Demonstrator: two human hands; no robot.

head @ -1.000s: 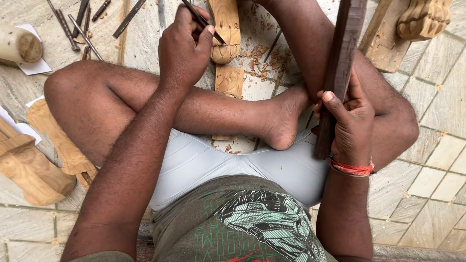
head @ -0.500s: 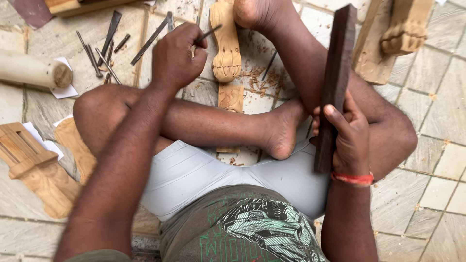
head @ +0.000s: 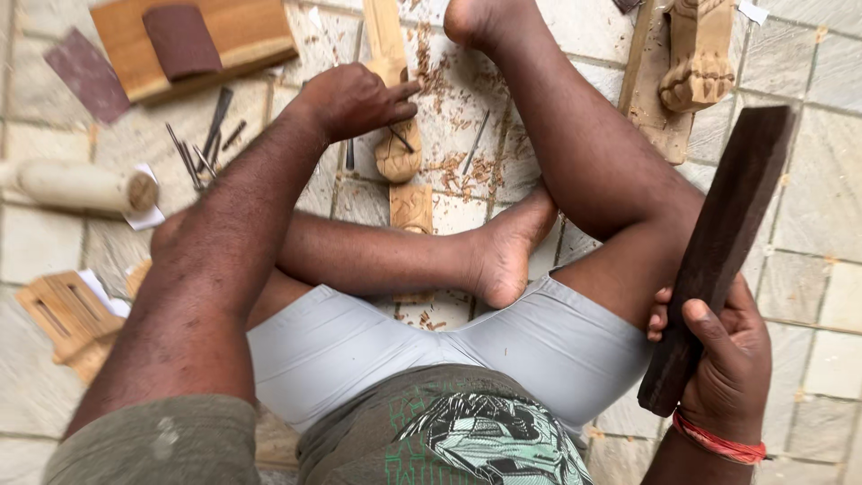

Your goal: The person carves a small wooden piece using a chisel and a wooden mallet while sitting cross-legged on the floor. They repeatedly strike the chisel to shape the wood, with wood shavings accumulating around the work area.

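Carved wooden leg under a chisel, dark mallet held ready

Carved wooden leg [head: 400, 153], pale and ending in a paw-like foot, lies on the tiled floor [head: 826, 224] at the far centre, among wood shavings [head: 449, 99]. The left hand [head: 355, 99] rests on it, fingers [head: 395, 94] curled narrowly around a thin dark chisel [head: 401, 139] whose tip meets the carving. The right hand [head: 723, 355], near right, has its fingers wrapped tight around the lower end of a long dark wooden mallet [head: 723, 251], raised and tilted, well apart from the chisel.

Risks, as judgement: the person's bare foot [head: 503, 256] lies just near of the carving, so a chisel slip could reach skin. A glancing blow could strike the left knuckles. The carving looks braced only by hand and leg, so it might shift.

Hard to make out: the chisel's cutting edge is hidden under the fingers. Loose metal tools [head: 202, 148] at far left are too small to identify. Another carved piece [head: 696, 54] is cut off at the top edge.
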